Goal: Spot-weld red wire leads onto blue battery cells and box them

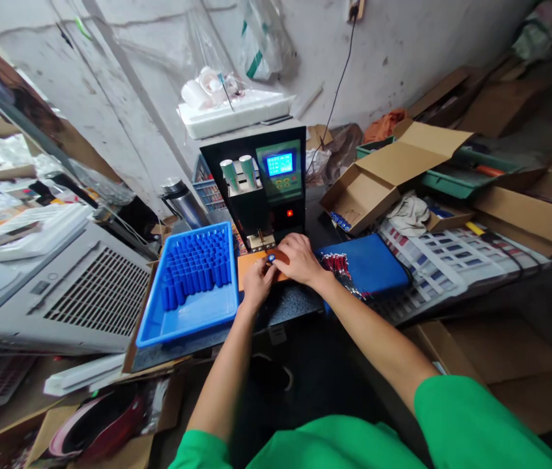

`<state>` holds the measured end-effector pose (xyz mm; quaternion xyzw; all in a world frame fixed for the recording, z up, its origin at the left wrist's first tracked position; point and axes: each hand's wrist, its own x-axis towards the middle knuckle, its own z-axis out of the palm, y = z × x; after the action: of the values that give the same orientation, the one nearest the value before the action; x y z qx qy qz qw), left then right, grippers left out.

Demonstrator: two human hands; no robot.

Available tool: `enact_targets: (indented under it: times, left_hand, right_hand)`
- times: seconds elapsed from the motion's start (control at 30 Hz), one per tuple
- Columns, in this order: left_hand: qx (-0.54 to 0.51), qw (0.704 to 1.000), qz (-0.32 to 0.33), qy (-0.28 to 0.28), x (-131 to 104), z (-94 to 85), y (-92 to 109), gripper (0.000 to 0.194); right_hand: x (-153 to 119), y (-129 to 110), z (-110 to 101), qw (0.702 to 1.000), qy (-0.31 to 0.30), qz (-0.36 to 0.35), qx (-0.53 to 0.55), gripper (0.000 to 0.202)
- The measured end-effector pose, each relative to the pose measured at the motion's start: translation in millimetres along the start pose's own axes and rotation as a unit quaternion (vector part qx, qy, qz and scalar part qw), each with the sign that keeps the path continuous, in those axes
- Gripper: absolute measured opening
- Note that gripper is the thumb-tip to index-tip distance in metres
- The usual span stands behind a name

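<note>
On the orange work plate [250, 264] of a spot welder [268, 218], a blue cylindrical battery cell [271, 258] sits end-up between my hands. My left hand [257, 281] pinches it from the left, thumb and fingers closed. From the other side my right hand [298, 259] also grips it, with curled fingers close to the welder's metal tips [261, 241]. To the left, a blue tray [188, 329] holds rows of upright blue cells [202, 260]. Several red wire leads [337, 264] with bare metal ends lie on a blue pad [378, 260] at the right.
The welder's lit display [279, 164] faces me, and a foam tray [236, 112] rests on top. A metal flask [185, 200] stands behind the blue tray. An open cardboard box [368, 192] and a white crate [432, 273] sit at the right. A grey air cooler [75, 286] flanks the left.
</note>
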<state>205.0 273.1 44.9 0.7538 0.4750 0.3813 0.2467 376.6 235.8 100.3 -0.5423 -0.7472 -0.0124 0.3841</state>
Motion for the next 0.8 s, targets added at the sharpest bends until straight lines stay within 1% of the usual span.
enact_targets:
  times: [0.07,0.13,0.2,0.27,0.33,0.4,0.43,0.5,0.57,0.63,0.7,0.73,0.8]
  left_hand:
    - [0.012,1.000,0.009,-0.006,0,-0.4,-2,0.032]
    - [0.015,1.000,0.018,-0.010,1,-1.0,-4,0.033]
    - [-0.005,1.000,0.019,-0.010,3,-2.1,-4,0.040]
    - [-0.030,0.999,-0.001,-0.010,5,-3.6,-4,0.051]
    - [-0.041,0.999,-0.023,-0.016,7,-5.7,-2,0.055]
    - [-0.032,0.999,-0.035,-0.018,8,-8.0,1,0.051]
    - [-0.021,0.999,-0.037,-0.017,9,-9.0,2,0.050]
    - [0.006,0.999,-0.035,-0.011,10,-10.6,5,0.049]
    - [0.035,0.999,-0.028,-0.003,11,-11.7,6,0.047]
    - [0.057,0.998,-0.024,0.000,11,-12.6,6,0.046]
    - [0.069,0.997,-0.023,-0.005,11,-13.8,5,0.047]
    - [0.074,0.997,-0.023,-0.008,11,-14.3,4,0.048]
    - [0.079,0.996,-0.025,-0.009,11,-15.1,3,0.049]
  right_hand:
    - [3,0,3,0.998,-0.050,-0.022,-0.008,0.016]
    - [6,0,7,0.996,-0.081,-0.028,-0.005,0.018]
    - [9,4,10,0.996,-0.088,-0.024,0.008,0.018]
    - [15,17,6,0.997,-0.065,-0.002,0.030,0.016]
    - [26,41,-5,0.998,-0.011,0.041,0.049,0.017]
    - [42,75,-23,0.994,0.045,0.092,0.049,0.019]
    - [51,95,-34,0.991,0.061,0.115,0.036,0.020]
    - [69,135,-54,0.986,0.066,0.152,-0.006,0.022]
    - [86,171,-68,0.981,0.028,0.177,-0.075,0.023]
    - [98,200,-74,0.968,-0.058,0.196,-0.146,0.025]
    - [106,222,-73,0.946,-0.156,0.208,-0.195,0.027]
    - [108,230,-70,0.935,-0.196,0.212,-0.206,0.028]
    - [110,244,-64,0.923,-0.245,0.214,-0.206,0.028]
